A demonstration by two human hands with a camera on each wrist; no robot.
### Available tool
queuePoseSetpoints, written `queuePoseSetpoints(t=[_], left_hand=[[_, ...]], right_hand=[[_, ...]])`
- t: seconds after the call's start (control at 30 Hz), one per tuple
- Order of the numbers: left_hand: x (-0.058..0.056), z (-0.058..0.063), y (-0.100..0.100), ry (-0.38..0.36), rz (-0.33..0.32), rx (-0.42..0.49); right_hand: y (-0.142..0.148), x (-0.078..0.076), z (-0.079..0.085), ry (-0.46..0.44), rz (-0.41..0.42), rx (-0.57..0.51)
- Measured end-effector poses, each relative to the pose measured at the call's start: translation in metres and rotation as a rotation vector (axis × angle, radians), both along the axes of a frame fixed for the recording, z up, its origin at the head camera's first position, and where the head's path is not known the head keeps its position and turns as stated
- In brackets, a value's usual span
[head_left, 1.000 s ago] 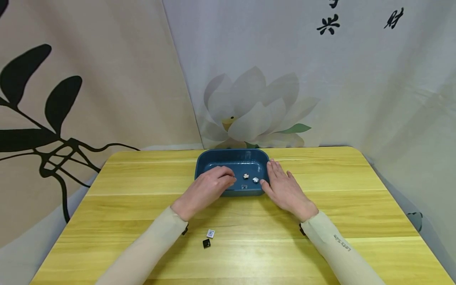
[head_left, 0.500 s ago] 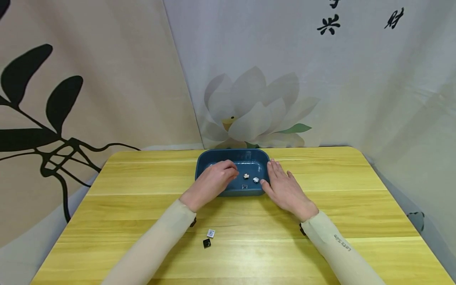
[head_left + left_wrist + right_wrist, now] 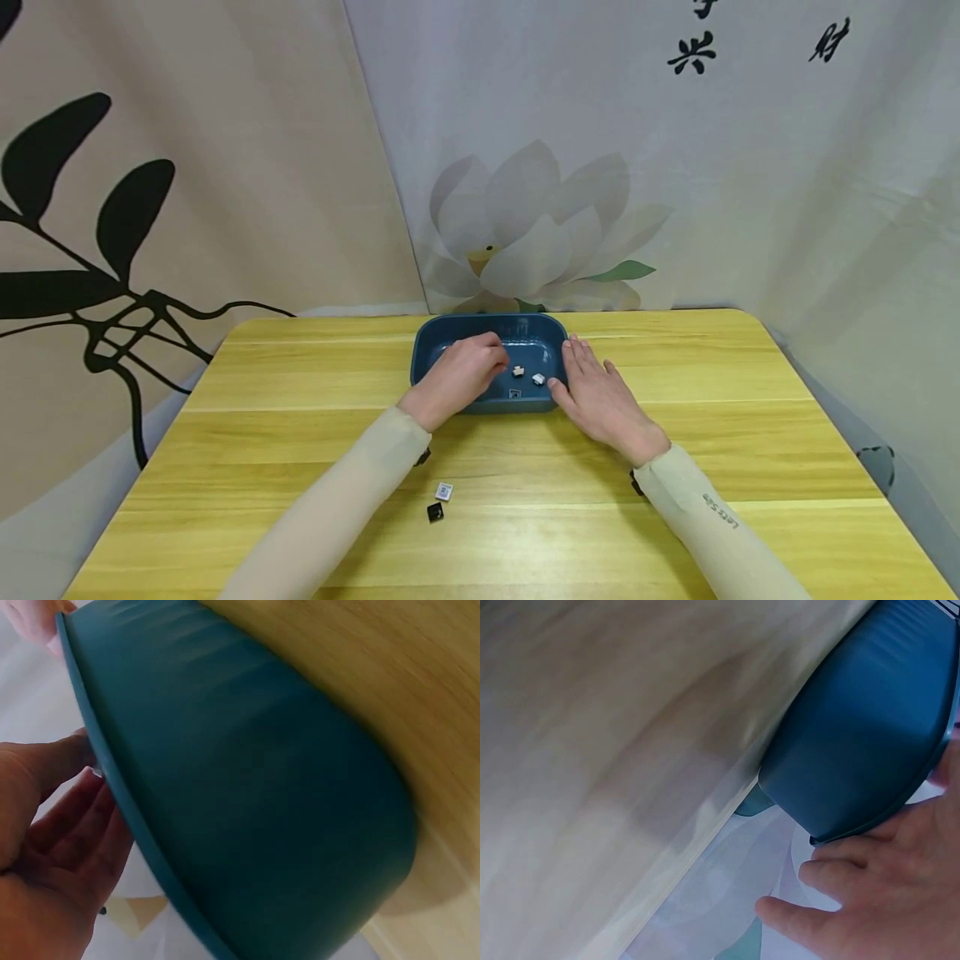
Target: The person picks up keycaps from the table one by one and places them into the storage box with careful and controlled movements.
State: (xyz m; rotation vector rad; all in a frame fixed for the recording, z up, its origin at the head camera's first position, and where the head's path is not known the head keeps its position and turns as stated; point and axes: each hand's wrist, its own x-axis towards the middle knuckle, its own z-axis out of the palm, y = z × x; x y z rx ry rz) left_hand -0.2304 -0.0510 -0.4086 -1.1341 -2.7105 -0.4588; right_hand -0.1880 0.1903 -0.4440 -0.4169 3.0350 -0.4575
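Note:
A dark blue rectangular basin (image 3: 517, 406) stands at the back of the wooden table. My left hand (image 3: 463, 373) reaches over its left part. In the left wrist view the thumb and fingers of my left hand (image 3: 60, 817) come together at the rim, pinching a small pale piece (image 3: 97, 772) that is mostly hidden. My right hand (image 3: 603, 404), fingers straight, rests against the basin's right side. Inside the basin lie two small white pieces (image 3: 518, 372) and a dark square piece with a white outline (image 3: 514, 394).
Nearer the front of the wooden table (image 3: 570, 542) lie a small white square piece (image 3: 444, 492) and a small black square piece (image 3: 435, 512). A printed cloth (image 3: 562, 167) hangs behind the table's far edge.
My left hand has moved to the right and slightly farther back over the basin. My right hand and the small pieces in view have stayed put.

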Motion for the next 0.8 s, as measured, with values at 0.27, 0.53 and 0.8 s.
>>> queuePoseSetpoints(t=[0.27,0.53,0.8], left_hand=[[-0.006,-0.007,0.006,-0.083,0.046,-0.042],[-0.012,-0.014,0.012,-0.140,0.093,-0.108],[-0.017,-0.020,0.017,-0.181,0.121,-0.132]], right_hand=[[0.001,0.000,-0.001,-0.002,0.000,0.000],[0.000,-0.001,-0.001,-0.006,0.001,0.002],[0.000,0.000,-0.002,-0.005,0.001,0.001]])
